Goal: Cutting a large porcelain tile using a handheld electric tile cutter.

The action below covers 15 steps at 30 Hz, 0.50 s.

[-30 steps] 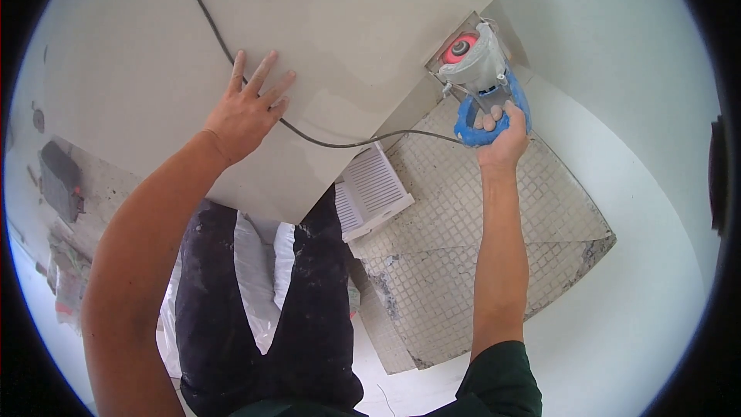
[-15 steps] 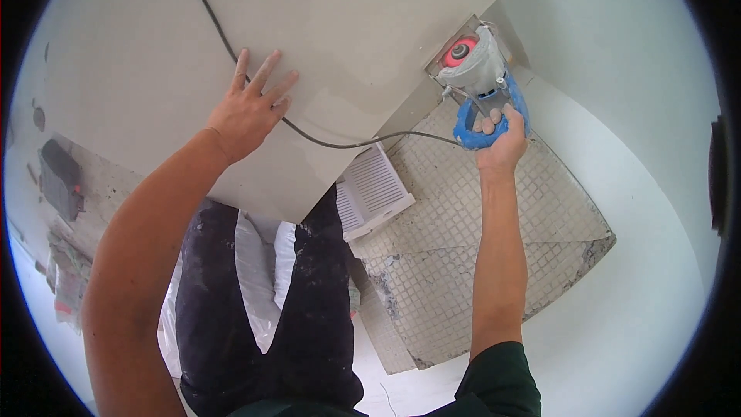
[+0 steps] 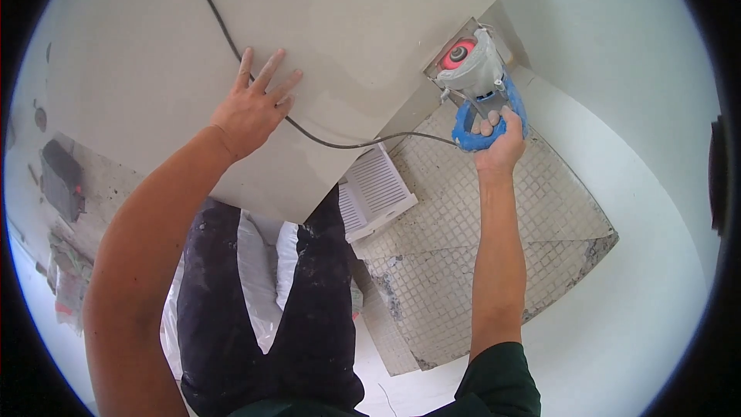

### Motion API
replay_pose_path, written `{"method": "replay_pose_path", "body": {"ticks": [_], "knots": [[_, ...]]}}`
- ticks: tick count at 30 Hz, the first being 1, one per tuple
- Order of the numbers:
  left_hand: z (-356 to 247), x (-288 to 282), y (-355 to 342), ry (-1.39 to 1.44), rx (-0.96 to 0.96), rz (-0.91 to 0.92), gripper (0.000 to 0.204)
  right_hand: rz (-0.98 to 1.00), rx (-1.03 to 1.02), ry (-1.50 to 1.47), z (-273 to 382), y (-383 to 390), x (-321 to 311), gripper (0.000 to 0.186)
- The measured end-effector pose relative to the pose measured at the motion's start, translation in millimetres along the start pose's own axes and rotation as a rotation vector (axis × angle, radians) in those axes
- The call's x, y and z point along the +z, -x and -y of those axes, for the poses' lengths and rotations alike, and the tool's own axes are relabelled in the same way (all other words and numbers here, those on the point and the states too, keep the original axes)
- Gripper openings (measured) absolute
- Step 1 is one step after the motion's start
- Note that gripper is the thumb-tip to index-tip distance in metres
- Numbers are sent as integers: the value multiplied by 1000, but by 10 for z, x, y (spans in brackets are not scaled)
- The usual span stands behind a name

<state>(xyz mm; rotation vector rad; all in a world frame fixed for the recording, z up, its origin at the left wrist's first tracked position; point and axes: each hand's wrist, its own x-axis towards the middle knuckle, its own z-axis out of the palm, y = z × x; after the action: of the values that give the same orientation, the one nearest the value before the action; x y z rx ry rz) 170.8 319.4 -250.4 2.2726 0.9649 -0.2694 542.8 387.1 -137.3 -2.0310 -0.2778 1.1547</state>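
Observation:
A large beige tile (image 3: 340,23) fills the upper middle. My left hand (image 3: 251,112) lies on it with fingers spread, over a black power cord (image 3: 332,144). At the tile's right edge, my right hand (image 3: 500,137) wraps round the blue handle of a handheld stone cutter (image 3: 472,69). Its grey guard and the red round part at its blade side face up, and its metal base plate sits along the tile edge. Whether the blade is turning, I cannot tell. The cord runs from the handle across the tile to the upper left.
Under the tile's near corner sits a white slotted plastic crate (image 3: 380,189). Tiles with a grid-patterned back (image 3: 478,239) lie to its right. White plastic bags (image 3: 258,286) show between my legs. A dark grey block (image 3: 62,179) is at the left, and a pale wall (image 3: 625,38) rises at the right.
The cutter has shifted very slightly down and left along the tile edge with my right hand. My left hand stays spread on the tile.

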Motion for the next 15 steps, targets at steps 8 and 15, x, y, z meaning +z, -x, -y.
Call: {"method": "replay_pose_path", "body": {"ticks": [8,15], "knots": [[40,-46,-64,-7,17,31,39,-66,-12,-3,-4,13,10,9],[66,-57,-88,-13,35,47,39,-21,-7,6,-73,-6,-64,12]]}}
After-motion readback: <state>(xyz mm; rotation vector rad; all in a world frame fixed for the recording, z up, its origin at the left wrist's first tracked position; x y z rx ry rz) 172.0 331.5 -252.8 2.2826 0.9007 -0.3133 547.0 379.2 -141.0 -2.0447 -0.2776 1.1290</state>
